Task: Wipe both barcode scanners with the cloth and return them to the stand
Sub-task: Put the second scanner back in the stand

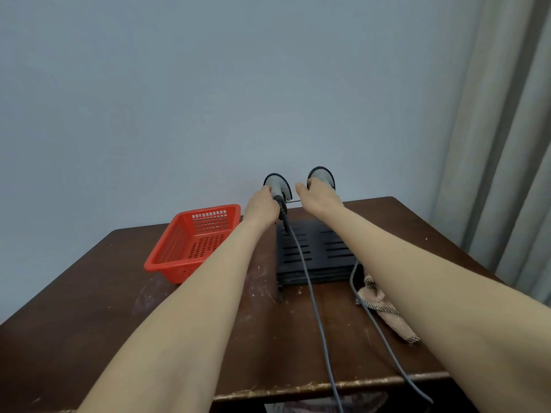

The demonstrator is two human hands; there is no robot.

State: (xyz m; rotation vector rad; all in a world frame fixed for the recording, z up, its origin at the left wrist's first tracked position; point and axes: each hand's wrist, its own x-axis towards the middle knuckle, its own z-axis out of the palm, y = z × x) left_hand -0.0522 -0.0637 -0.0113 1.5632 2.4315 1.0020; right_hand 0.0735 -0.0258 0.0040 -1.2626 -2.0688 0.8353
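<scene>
Forearms reach over one surface (89, 293). One stand (316, 251) sits at the back, one basket (208, 208) to its left. One cloth (384, 311) lies loose and unheld, so no wiping now. Two cables (316, 308) trail forward. Two scanners are upright at the stand's rear: left hand (262, 205) wraps left scanner (275, 183), and right hand (316, 198) curls on right scanner (323, 175). Lifting or seating, can't tell.

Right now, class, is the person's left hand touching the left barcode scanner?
Touching. The head view shows the left hand gripping the handle of the left barcode scanner, with no gap.
</scene>
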